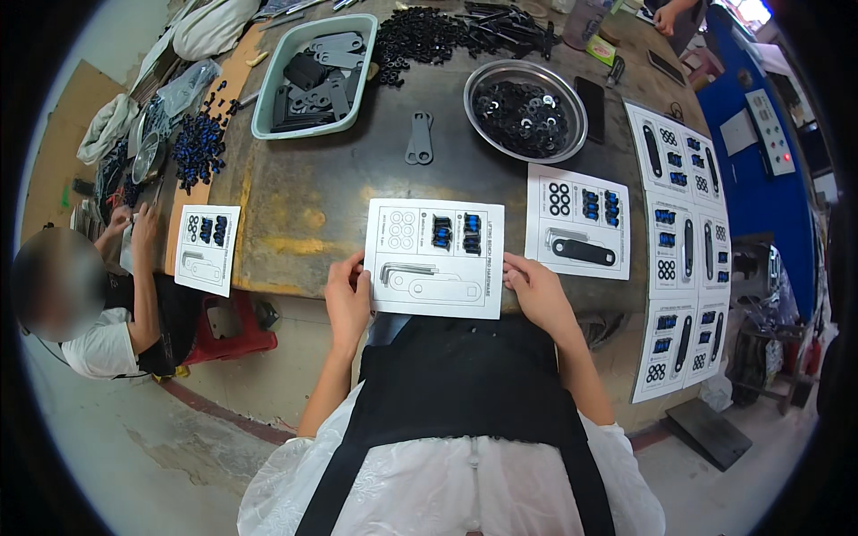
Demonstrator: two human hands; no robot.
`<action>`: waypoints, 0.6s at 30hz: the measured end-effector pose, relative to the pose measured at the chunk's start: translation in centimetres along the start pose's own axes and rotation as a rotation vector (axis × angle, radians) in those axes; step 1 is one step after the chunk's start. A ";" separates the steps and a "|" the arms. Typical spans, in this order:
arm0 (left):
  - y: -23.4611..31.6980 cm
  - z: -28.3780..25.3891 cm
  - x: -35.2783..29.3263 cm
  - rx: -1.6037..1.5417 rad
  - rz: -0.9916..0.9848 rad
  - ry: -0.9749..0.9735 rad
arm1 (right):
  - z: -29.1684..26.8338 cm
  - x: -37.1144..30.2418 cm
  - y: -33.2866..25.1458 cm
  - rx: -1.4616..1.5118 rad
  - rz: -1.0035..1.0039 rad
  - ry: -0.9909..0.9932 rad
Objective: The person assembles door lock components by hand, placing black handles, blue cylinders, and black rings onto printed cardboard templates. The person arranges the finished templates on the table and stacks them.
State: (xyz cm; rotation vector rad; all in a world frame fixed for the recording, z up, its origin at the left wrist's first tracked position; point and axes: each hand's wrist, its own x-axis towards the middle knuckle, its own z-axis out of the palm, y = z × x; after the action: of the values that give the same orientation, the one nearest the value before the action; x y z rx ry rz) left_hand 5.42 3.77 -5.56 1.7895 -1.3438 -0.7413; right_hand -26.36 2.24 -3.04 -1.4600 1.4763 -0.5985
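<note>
My left hand (347,297) pinches the left edge of a white printed card (447,310) at the table's front edge. On its right edge the fingers of my right hand (539,290) close. Two groups of black bolts with blue bands (472,234) sit in the card's upper boxes. Only outlines of rings, hex keys and a plate show in its other boxes. Right of it lies another card (545,261) bearing black washers (559,199), blue-banded bolts and a black link plate (583,252). Grey link plates (419,138) lie farther back on the table.
A pale green tub (259,121) holds grey and black plates. The metal bowl (472,125) contains black washers. Loose black hardware (411,40) is heaped behind. Filled cards (661,295) cover the right side. A co-worker (134,330) sits left, near blue-banded bolts (198,147) and another card (204,284).
</note>
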 end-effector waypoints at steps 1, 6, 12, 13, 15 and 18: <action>0.5 -0.1 -0.1 0.043 0.020 -0.010 | 0.0 -0.1 0.1 -0.009 0.004 0.006; 1.3 -0.7 -0.1 0.203 0.038 -0.024 | -2.1 0.4 -3.5 -0.072 0.036 -0.056; 2.4 -0.7 0.3 0.347 0.038 -0.039 | -7.0 11.7 -7.1 -0.225 -0.483 0.450; 2.5 -0.5 0.5 0.371 0.041 -0.047 | -7.9 14.6 -6.7 -0.286 -0.477 0.517; 3.0 -0.8 0.4 0.423 0.030 -0.046 | -9.0 19.7 -5.4 -0.564 -0.330 0.451; 3.2 -1.9 -0.3 0.337 -0.035 -0.061 | -7.6 23.4 -3.6 -0.748 -0.317 0.219</action>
State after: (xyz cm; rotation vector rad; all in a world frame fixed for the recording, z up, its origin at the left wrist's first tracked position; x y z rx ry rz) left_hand 5.23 4.01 -1.85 2.0697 -1.5541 -0.6187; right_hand -27.52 -22.57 -3.13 -2.2950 1.7533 -0.4119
